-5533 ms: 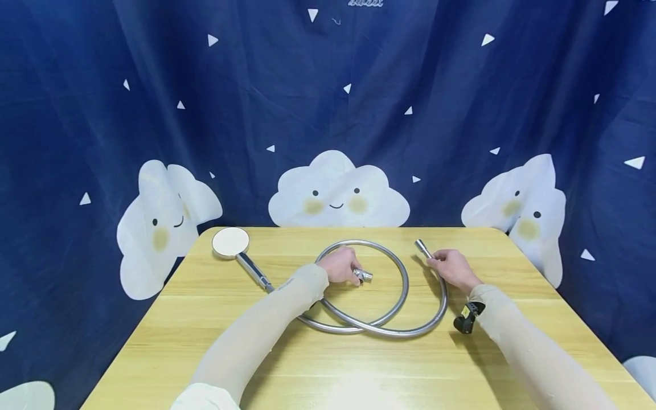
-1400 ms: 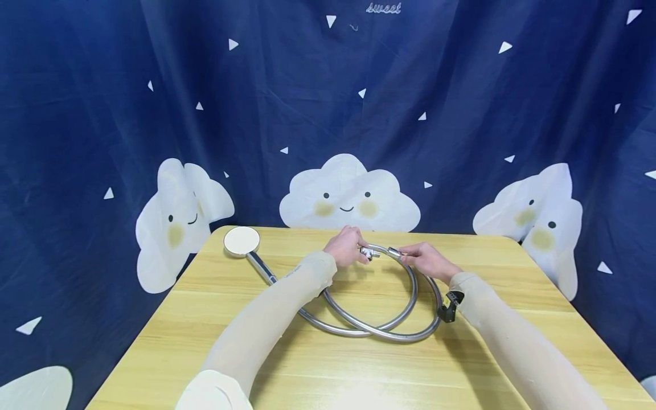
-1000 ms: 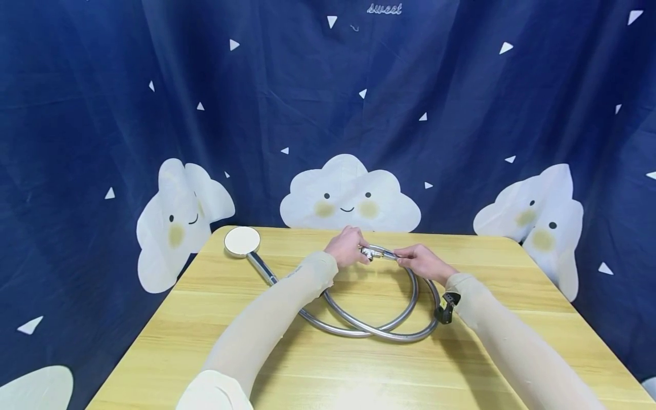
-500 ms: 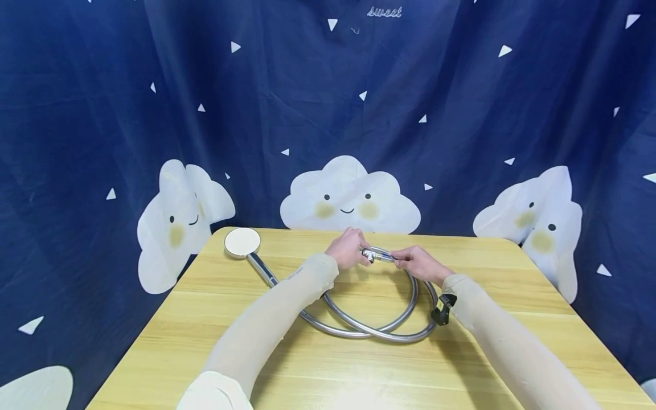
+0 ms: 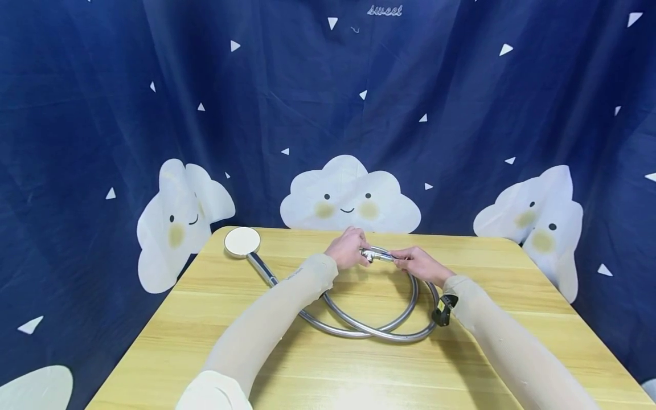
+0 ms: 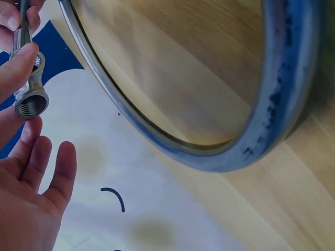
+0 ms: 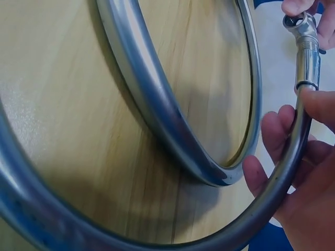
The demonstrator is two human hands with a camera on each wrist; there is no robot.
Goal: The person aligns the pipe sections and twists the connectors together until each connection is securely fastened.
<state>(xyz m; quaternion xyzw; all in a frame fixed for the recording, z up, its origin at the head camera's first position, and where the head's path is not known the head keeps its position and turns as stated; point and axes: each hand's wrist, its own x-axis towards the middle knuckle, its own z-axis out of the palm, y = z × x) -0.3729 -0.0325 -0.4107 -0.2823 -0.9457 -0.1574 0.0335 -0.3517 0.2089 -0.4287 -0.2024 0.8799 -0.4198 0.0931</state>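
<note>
My left hand (image 5: 348, 249) pinches a small chrome pipe fitting (image 6: 31, 99) with a threaded round opening. The right hand (image 5: 417, 265) grips a grey metal shower hose (image 7: 285, 170) just behind its chrome end nut (image 7: 308, 65). That nut meets the fitting's outlet in line, as the right wrist view shows. Both hands are close together over the back middle of the table. The rest of the hose lies looped below them. Its other end runs to the handle of a round shower head (image 5: 242, 241) with a white face, at the back left.
A light wooden table (image 5: 318, 370) carries everything. Behind it hangs a dark blue curtain (image 5: 246, 114) with white clouds and triangles. A black wrist camera (image 5: 445, 310) sits on the right wrist, close to the hose loop.
The right hand has brought the hose end leftward from the right side to the fitting, and the left hand has moved farther back with it. Over the last half second both hands barely move.
</note>
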